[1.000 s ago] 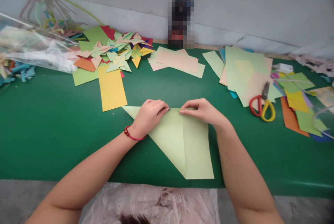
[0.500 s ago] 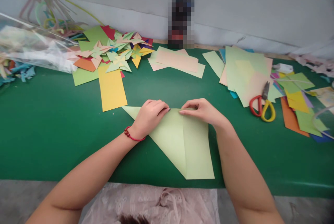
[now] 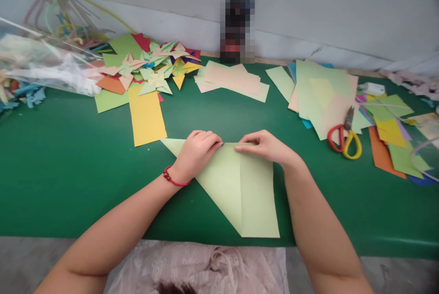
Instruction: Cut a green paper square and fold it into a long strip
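A pale green sheet of paper (image 3: 222, 184) lies on the green table in front of me, its left part folded over along a diagonal so that a pointed corner sticks out to the left. My left hand (image 3: 199, 152) grips the sheet's far edge left of its middle, fingers curled together over it. A red beaded bracelet is on that wrist. Along the same far edge, my right hand (image 3: 262, 147) pinches the paper between thumb and fingers. A short stretch of edge shows between the two hands. The sheet's near end reaches close to the table's front edge.
Yellow paper (image 3: 147, 118) lies left of my hands, beside folded paper stars (image 3: 156, 79). Cut strips (image 3: 233, 81) lie behind. To the right are stacked sheets (image 3: 322, 93), scissors (image 3: 346, 136) with red and yellow handles, and coloured paper pieces (image 3: 391, 131). A plastic bag (image 3: 51, 65) sits far left.
The sheet's near end has shifted slightly to the left and toward me. Both hands keep their hold at nearly the same spots.
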Motion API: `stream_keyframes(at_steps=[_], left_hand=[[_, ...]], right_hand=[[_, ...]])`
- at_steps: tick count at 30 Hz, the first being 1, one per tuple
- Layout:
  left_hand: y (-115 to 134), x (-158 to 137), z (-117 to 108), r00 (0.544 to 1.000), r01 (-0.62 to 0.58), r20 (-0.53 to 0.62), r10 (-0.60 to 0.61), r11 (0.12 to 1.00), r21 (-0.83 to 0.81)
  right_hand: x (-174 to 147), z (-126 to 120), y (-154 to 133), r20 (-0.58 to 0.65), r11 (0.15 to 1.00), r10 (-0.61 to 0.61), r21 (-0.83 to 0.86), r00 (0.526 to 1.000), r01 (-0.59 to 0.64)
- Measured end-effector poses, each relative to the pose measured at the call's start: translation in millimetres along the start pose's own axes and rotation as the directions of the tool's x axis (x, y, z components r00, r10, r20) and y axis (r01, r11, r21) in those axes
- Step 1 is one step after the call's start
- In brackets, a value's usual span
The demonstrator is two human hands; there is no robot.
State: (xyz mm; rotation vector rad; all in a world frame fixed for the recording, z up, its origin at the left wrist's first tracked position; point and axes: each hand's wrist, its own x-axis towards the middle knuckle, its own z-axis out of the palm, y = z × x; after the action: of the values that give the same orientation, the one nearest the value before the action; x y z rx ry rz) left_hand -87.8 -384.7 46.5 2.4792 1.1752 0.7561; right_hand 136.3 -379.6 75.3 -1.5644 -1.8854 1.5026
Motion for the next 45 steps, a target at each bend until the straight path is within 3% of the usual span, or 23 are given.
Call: stream_keyframes(at_steps=[45], left_hand=[[-0.6,-0.4,-0.7,0.999,0.047,0.030,-0.044,0.996,-0.079]], right_hand=[[0.4,-0.9,-0.1,0.028,0.998,0.053,0.023,0.998,-0.054]])
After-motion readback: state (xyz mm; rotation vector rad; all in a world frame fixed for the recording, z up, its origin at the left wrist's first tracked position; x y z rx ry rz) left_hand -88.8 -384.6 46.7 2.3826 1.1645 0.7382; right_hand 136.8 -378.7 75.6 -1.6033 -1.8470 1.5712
